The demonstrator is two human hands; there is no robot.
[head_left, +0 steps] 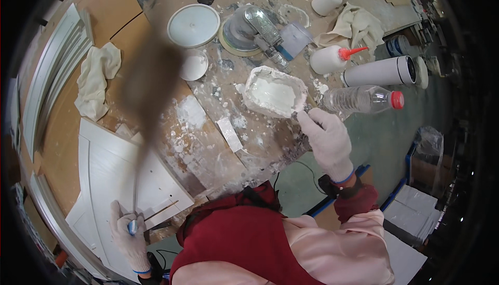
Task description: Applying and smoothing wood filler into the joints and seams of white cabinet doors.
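Observation:
My left hand (pixel 129 238), in a white knit glove, is closed around a small blue-and-white object (pixel 132 227) whose kind I cannot make out. It rests by white grooved panels (pixel 125 165). My right hand (pixel 329 142), also gloved, is at the near right corner of a crusted tub (pixel 301 88) of white paste (pixel 273 94). Its thumb and fingers pinch together there; what they grip, if anything, is hidden. Just beyond that hand lies a clear plastic bottle (pixel 358 99) with a red cap. A white-smeared strip (pixel 229 135) lies left of the tub.
A sander (pixel 247 28), a round white lid (pixel 193 25) and a small dish (pixel 194 64) sit farther back. Red-tipped glue bottles (pixel 328 59), a white flask (pixel 379 72) and rags (pixel 97 80) lie around. Curved white mouldings (pixel 49 72) line the left. A dark blur (pixel 150 77) hides part of the bench.

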